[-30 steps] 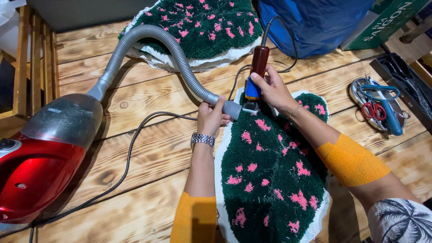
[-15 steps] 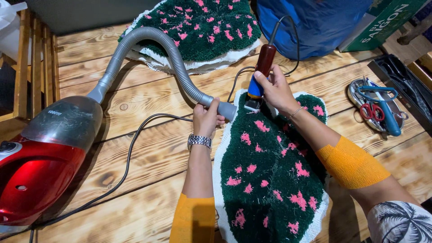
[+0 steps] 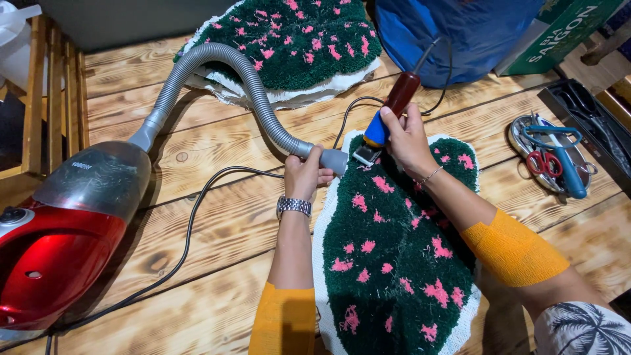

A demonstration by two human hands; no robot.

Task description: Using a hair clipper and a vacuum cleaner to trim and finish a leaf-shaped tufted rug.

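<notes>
My left hand (image 3: 305,174) stays clamped on the vacuum hose (image 3: 263,108), my right hand (image 3: 404,135) on the electric trimmer (image 3: 384,118); both have crept toward the green rug's (image 3: 394,256) far-left edge, shearing there.

Bright, sharp; soft shadows; wide-angle edges

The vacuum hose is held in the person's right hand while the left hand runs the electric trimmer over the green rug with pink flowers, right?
Not quite: the hands are swapped. In the head view, the left hand holds the grey vacuum hose near its end, and the right hand holds the electric trimmer at the top edge of the green rug with pink flowers.
</notes>
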